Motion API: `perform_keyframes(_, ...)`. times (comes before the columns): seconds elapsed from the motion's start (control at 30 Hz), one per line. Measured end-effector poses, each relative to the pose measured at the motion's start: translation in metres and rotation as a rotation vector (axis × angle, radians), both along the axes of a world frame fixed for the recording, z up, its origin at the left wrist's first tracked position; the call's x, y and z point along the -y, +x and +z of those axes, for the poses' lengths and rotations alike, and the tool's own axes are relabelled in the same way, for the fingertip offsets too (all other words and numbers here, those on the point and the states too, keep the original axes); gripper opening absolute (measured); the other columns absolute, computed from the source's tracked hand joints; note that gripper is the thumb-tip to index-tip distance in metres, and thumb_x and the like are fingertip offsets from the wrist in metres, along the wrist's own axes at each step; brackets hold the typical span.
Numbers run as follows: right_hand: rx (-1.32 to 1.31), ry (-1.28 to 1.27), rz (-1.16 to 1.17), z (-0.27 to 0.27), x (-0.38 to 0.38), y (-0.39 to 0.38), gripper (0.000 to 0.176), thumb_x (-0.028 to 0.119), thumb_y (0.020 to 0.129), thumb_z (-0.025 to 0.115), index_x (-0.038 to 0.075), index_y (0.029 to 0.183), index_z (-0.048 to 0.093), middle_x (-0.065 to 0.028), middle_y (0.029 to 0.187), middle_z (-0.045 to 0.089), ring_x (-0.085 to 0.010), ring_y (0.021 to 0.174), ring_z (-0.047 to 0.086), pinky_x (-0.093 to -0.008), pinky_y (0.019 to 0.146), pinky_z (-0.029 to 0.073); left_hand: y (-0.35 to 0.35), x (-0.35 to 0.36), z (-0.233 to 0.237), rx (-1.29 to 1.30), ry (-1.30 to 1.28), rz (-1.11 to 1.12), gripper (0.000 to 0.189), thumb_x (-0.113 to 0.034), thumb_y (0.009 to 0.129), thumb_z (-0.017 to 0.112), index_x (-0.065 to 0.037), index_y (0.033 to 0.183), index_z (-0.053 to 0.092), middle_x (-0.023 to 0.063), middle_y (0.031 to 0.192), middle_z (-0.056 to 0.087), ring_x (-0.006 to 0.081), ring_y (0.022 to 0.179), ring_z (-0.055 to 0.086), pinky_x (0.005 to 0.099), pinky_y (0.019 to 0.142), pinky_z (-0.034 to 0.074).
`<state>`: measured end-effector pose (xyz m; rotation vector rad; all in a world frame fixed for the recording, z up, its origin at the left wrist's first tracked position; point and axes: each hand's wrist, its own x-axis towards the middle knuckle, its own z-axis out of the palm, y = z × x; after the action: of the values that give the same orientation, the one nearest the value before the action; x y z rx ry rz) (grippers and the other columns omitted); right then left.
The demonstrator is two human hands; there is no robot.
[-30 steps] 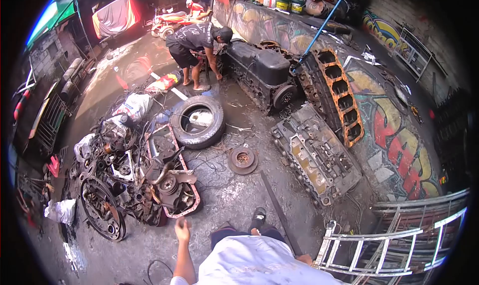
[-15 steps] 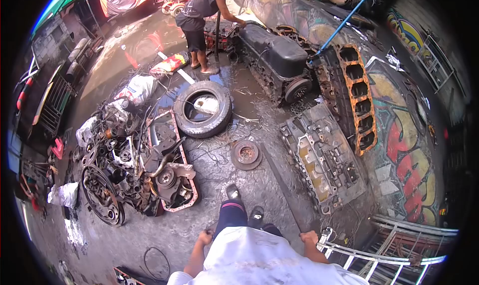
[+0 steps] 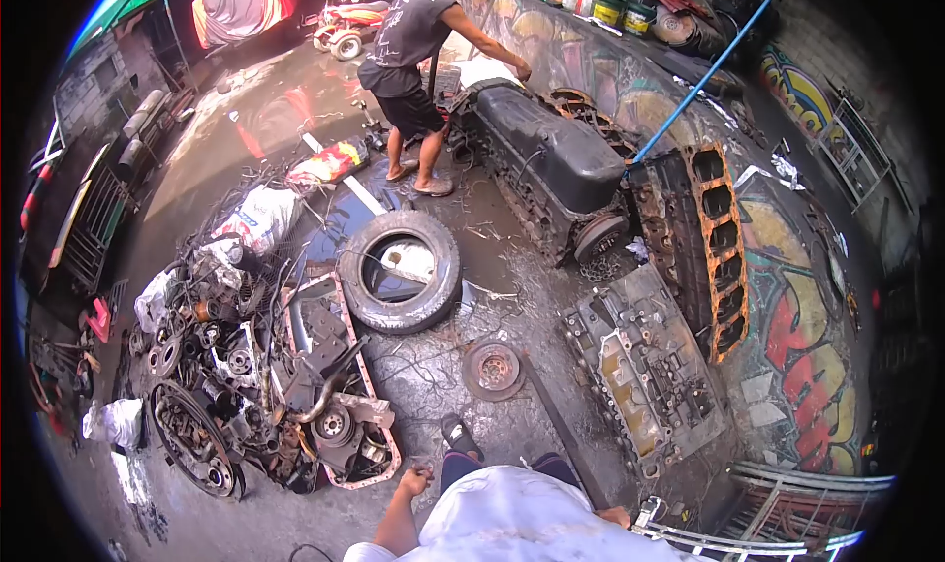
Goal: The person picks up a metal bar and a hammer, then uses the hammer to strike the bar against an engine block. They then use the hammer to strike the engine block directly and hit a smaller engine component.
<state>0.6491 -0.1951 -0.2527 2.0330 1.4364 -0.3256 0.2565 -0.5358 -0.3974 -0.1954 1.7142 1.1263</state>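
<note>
Leg (image 3: 460, 467) — near left hand (image 3: 415, 479), ladder (image 3: 689, 537) — near right (image 3: 614, 516)

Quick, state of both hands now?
Left hand: partly open, fingers curled, nothing visible in it.
Right hand: near the long bar; grip cannot be told.

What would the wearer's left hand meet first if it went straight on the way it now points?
Probably the foot, by the picture's line, though the left hand looks higher and may pass above it; depth is unclear.
</note>
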Motion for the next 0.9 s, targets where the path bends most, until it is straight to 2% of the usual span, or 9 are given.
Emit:
perform_keyframes(0.1, -0.042, 0.043, -0.022, -0.014, -0.007, -0.016, 0.049, 0.038, 0.062, 0.083, 0.006, 0.1, 0.076, -0.0146, 0.11, 0.074, -0.024, 0.105, 0.071, -0.0362, 0.089, 0.057, -0.039, 0.007, 0.012, 0.046, -0.197, -0.219, 0.036, -0.025, 0.095, 0.067, 0.0, 0.121, 0.063, 0.0133, 0.097, 0.074, 0.0194, 0.079, 0.069, 0.0317, 0.066, 0.055)
perform_keyframes(0.23, -0.052, -0.035, -0.038, -0.007, -0.03, -0.051, 0.053, 0.04, 0.064, 0.082, 0.005, 0.104, 0.075, -0.0158, 0.112, 0.073, -0.0263, 0.106, 0.071, -0.0379, 0.091, 0.057, -0.101, 0.022, -0.016, -0.055, -0.051, 0.001, 0.027, -0.012, 0.093, 0.064, 0.0, 0.117, 0.064, 0.0116, 0.091, 0.071, 0.0181, 0.075, 0.067, 0.0333, 0.063, 0.054)
perform_keyframes(0.27, -0.054, -0.029, -0.024, -0.005, -0.036, -0.061, 0.053, 0.041, 0.065, 0.081, 0.005, 0.104, 0.075, -0.016, 0.112, 0.073, -0.0269, 0.107, 0.071, -0.0383, 0.091, 0.057, -0.118, 0.013, -0.004, -0.043, 0.015, 0.133, 0.027, -0.012, 0.094, 0.063, 0.001, 0.117, 0.064, 0.0114, 0.09, 0.071, 0.0182, 0.075, 0.067, 0.0339, 0.063, 0.054)
perform_keyframes(0.43, -0.109, -0.038, 0.018, -0.018, -0.083, -0.089, 0.056, 0.045, 0.066, 0.08, 0.005, 0.105, 0.075, -0.0152, 0.113, 0.073, -0.0272, 0.107, 0.07, -0.0382, 0.092, 0.056, -0.169, -0.033, 0.029, -0.263, 0.035, 0.221, 0.026, -0.012, 0.098, 0.061, 0.003, 0.119, 0.061, 0.0099, 0.091, 0.069, 0.0149, 0.08, 0.066, 0.0287, 0.066, 0.055)
perform_keyframes(0.57, -0.134, -0.117, 0.065, -0.042, -0.139, -0.103, 0.06, 0.049, 0.067, 0.078, 0.006, 0.109, 0.074, -0.0149, 0.116, 0.071, -0.0287, 0.11, 0.069, -0.0377, 0.093, 0.055, -0.156, -0.074, 0.043, -0.342, 0.143, 0.342, 0.023, -0.013, 0.098, 0.063, 0.001, 0.117, 0.061, 0.0073, 0.086, 0.069, 0.0136, 0.073, 0.065, 0.0267, 0.063, 0.052)
perform_keyframes(0.67, -0.123, -0.184, 0.134, -0.057, -0.181, -0.104, 0.058, 0.047, 0.069, 0.076, 0.006, 0.11, 0.073, -0.015, 0.119, 0.07, -0.0284, 0.112, 0.068, -0.0378, 0.094, 0.055, -0.12, -0.092, 0.047, -0.251, 0.032, 0.324, 0.022, -0.012, 0.098, 0.062, -0.001, 0.117, 0.061, 0.0046, 0.083, 0.067, 0.0107, 0.069, 0.06, 0.025, 0.057, 0.047)
perform_keyframes(0.73, -0.121, -0.202, 0.171, -0.057, -0.208, -0.111, 0.057, 0.046, 0.07, 0.075, 0.007, 0.111, 0.073, -0.0145, 0.121, 0.07, -0.0279, 0.114, 0.067, -0.038, 0.094, 0.054, -0.084, -0.093, 0.008, -0.223, 0.05, 0.422, 0.023, -0.014, 0.098, 0.063, -0.002, 0.118, 0.06, 0.0051, 0.082, 0.066, 0.0113, 0.063, 0.056, 0.0262, 0.053, 0.045)
perform_keyframes(0.83, -0.109, -0.178, 0.244, -0.061, -0.247, -0.12, 0.054, 0.046, 0.071, 0.073, 0.009, 0.11, 0.074, -0.0123, 0.121, 0.07, -0.0268, 0.114, 0.067, -0.0379, 0.094, 0.054, -0.034, -0.117, 0.038, -0.035, -0.172, 0.251, 0.024, -0.014, 0.097, 0.065, -0.002, 0.117, 0.06, 0.0095, 0.095, 0.069, 0.0207, 0.087, 0.07, 0.0336, 0.065, 0.058)
perform_keyframes(0.9, -0.088, -0.156, 0.331, -0.065, -0.269, -0.124, 0.05, 0.047, 0.073, 0.07, 0.01, 0.106, 0.076, -0.0096, 0.118, 0.072, -0.0258, 0.111, 0.068, -0.0372, 0.092, 0.054, -0.006, -0.125, 0.031, -0.107, -0.065, 0.115, 0.029, -0.016, 0.095, 0.067, -0.001, 0.12, 0.062, 0.0081, 0.095, 0.071, 0.0192, 0.088, 0.069, 0.0322, 0.071, 0.057)
